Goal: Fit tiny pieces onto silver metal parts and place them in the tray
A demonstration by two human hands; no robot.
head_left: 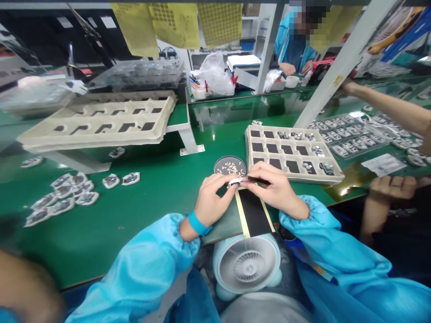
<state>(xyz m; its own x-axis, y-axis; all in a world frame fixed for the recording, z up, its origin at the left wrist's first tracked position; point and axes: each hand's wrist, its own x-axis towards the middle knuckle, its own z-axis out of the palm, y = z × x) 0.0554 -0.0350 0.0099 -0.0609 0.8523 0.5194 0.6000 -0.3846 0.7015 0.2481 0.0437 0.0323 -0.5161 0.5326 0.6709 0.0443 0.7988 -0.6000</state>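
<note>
My left hand (214, 197) pinches a small white part (235, 181) between thumb and fingers. Across from it, my right hand (274, 186) touches the same part and holds a dark, thin tool (258, 180), perhaps tweezers. Both hands meet above the top end of a black pad (255, 211) with pale yellow tape along its sides. Just behind the fingers is a round dark dish (230, 166) with many tiny beige pieces. A cream compartment tray (332, 176) stands behind my right hand, with small electronic parts in several pockets.
White-edged parts (63, 190) lie at the left. Another cream tray (90, 140) rests on a raised stand (190, 139). A slanted metal post (340, 67) rises at the right, near another person's arm (387, 101). A small fan (248, 264) is below the table edge.
</note>
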